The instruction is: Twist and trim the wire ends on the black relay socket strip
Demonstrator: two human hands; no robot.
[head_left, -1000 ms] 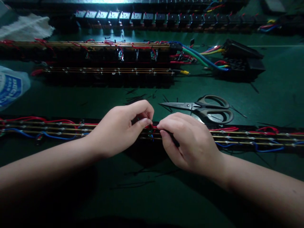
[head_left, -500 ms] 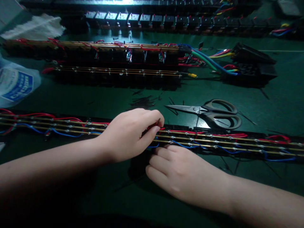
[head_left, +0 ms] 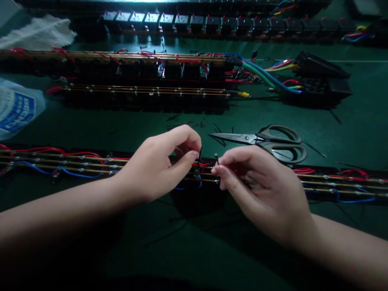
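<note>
A long black socket strip with brass rails and red and blue wires lies across the green mat in front of me. My left hand pinches thumb against forefinger on a thin black cable tie beside a red wire at the strip's middle. My right hand is closed just right of it, thumb and forefinger pinching another thin black tie end that sticks up. The two hands are a few centimetres apart over the strip.
Grey-handled scissors lie just behind my right hand, blades pointing left. Cut tie scraps litter the mat. More wired strips and a black box with coloured cables sit farther back. A plastic bag lies left.
My right hand, flat on the mat below the strip half a second ago, has come up and pinched a tie end. My left hand stayed at the strip's middle.
</note>
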